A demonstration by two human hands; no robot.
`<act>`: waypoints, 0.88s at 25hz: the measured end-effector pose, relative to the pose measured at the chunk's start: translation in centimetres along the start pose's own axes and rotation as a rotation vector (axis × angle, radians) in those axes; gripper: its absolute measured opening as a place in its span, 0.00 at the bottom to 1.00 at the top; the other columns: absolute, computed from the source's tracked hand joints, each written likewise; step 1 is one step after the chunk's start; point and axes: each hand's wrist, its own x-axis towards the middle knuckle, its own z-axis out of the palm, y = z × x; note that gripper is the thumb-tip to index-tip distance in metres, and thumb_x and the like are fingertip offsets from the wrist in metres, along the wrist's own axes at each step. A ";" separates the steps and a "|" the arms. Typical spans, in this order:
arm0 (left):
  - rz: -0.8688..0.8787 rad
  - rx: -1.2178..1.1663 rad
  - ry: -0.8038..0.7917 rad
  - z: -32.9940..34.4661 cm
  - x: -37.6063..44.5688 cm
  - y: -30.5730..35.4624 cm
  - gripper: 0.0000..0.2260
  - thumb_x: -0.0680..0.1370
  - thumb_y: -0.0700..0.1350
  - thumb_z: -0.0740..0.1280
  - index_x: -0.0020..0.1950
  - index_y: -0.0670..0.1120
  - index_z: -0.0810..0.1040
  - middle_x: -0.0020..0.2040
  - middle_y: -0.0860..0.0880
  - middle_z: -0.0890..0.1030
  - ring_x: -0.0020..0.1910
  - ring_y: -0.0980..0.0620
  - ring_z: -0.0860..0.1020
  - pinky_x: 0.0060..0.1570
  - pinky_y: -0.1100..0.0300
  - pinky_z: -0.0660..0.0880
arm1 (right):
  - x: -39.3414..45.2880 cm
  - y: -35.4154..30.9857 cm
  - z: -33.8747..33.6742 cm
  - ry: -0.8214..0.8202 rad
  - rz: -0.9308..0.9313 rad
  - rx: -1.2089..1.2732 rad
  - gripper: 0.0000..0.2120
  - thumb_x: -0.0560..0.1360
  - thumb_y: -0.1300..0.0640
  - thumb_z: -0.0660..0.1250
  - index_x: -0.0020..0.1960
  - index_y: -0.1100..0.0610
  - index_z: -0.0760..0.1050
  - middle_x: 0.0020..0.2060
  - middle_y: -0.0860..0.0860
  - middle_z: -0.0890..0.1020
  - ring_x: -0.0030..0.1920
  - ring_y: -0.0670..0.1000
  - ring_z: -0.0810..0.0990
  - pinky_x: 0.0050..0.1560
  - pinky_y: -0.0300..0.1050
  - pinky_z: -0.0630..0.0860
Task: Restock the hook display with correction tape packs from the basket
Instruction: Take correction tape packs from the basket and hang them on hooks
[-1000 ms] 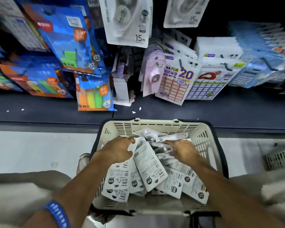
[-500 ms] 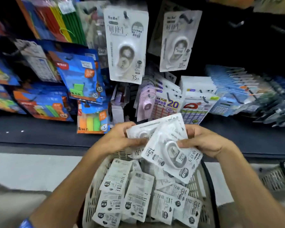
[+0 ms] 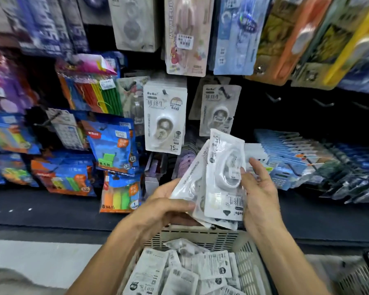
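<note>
Nearest: cream plastic basket (image 3: pixel 250 271), slotted lattice walls, heaped with flat white correction tape packs (image 3: pixel 211 266) lying printed backs up, glossy and overlapping.

Above the basket's far rim: both hands hold a small fanned bundle of packs (image 3: pixel 224 177), upside down, clear blister domes catching light. Left hand (image 3: pixel 164 206) is curled round the bundle's lower left edge, thumb on top. Right hand (image 3: pixel 259 192) cups the right side, thumb pressed on the front blister, fingers extended behind.

Beyond: dark flat shelf ledge (image 3: pixel 51 209) with a few pale specks.

Farther: hook display. Two matching hanging tape cards (image 3: pixel 164 118), rectangular white card with an oval blister, marked 15M; the second hangs just to the right. Left of them, glossy blue-and-orange pouches (image 3: pixel 113 143) of sticky tabs and coloured sticks. Right, a fanned row of blue-edged cards (image 3: pixel 290 154). Top row blurred: pink, blue, orange cards.
</note>
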 end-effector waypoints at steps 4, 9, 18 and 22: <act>0.104 0.064 0.148 1.9 0.0 3.2 0.22 0.64 0.41 0.82 0.56 0.50 0.84 0.51 0.44 0.87 0.40 0.48 0.86 0.29 0.59 0.81 | -1.2 -2.7 1.6 -0.015 -0.196 -0.191 0.14 0.83 0.56 0.64 0.61 0.37 0.73 0.47 0.49 0.88 0.49 0.51 0.87 0.51 0.51 0.83; 0.226 0.030 0.357 3.5 -0.2 5.4 0.20 0.63 0.41 0.78 0.54 0.52 0.85 0.45 0.45 0.88 0.28 0.51 0.83 0.22 0.60 0.78 | -1.2 -5.8 2.1 -0.148 -0.278 -0.497 0.04 0.82 0.46 0.63 0.51 0.36 0.72 0.37 0.49 0.86 0.34 0.53 0.84 0.33 0.51 0.77; 0.222 0.111 0.495 2.7 -0.8 6.6 0.16 0.73 0.35 0.75 0.57 0.52 0.83 0.47 0.48 0.88 0.40 0.48 0.87 0.28 0.62 0.79 | 0.5 -7.8 -0.9 -0.483 -0.150 -0.521 0.17 0.79 0.65 0.68 0.52 0.42 0.80 0.54 0.49 0.85 0.46 0.51 0.86 0.40 0.43 0.81; 0.216 0.081 0.409 3.9 -0.4 6.2 0.17 0.71 0.38 0.76 0.58 0.49 0.83 0.46 0.45 0.88 0.36 0.50 0.85 0.28 0.60 0.80 | 0.0 -7.3 -0.8 -0.517 -0.237 -0.567 0.21 0.79 0.66 0.68 0.57 0.39 0.76 0.51 0.44 0.84 0.41 0.50 0.85 0.36 0.38 0.78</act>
